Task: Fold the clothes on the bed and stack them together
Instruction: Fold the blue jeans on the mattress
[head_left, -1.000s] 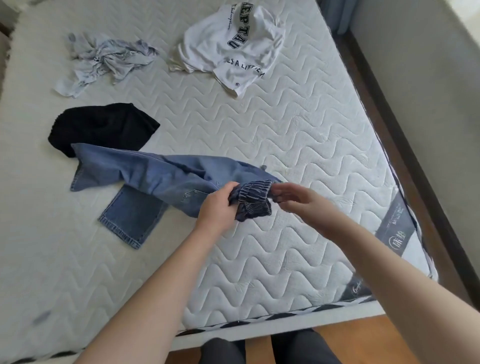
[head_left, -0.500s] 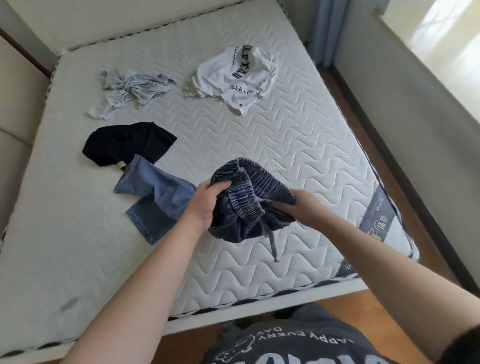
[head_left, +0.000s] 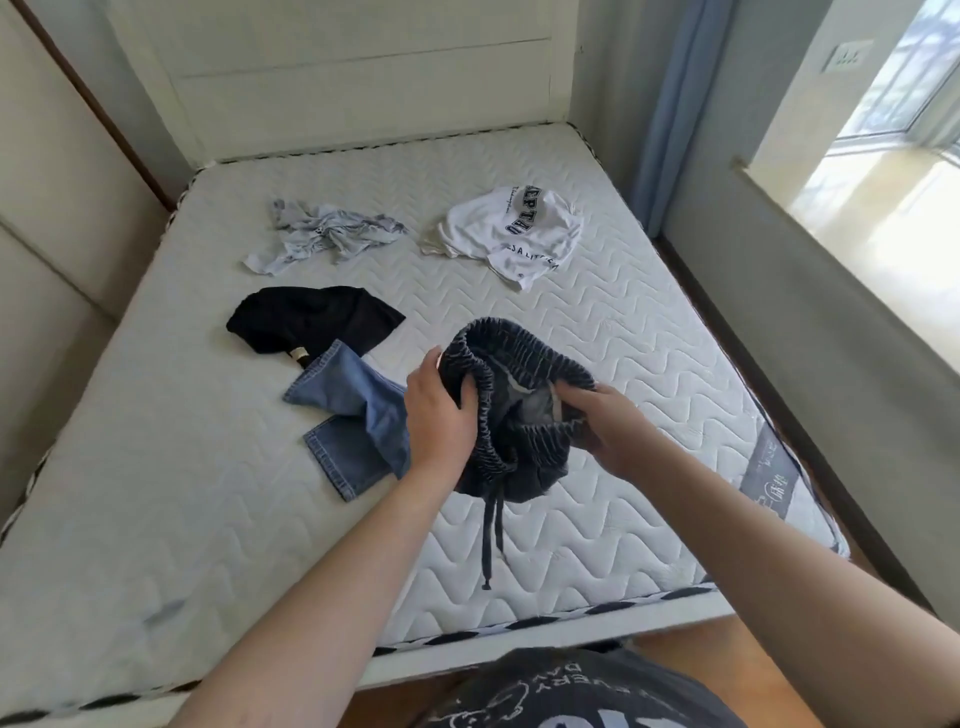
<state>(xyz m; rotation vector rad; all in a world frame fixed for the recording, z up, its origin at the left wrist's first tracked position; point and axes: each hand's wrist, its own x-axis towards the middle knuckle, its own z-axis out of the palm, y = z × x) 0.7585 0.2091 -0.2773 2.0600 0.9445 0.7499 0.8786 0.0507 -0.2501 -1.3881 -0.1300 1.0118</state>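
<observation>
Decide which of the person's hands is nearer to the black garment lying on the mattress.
Left. The left hand grips the jeans' waistband just right of and below the black garment; the right hand holds the waistband's far side, farther off.

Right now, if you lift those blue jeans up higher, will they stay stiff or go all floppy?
Probably floppy: the jeans sag from both hands, legs crumpled on the mattress. The gathered waistband likely stretches. The drawstring hangs loose, so it would swing.
</observation>
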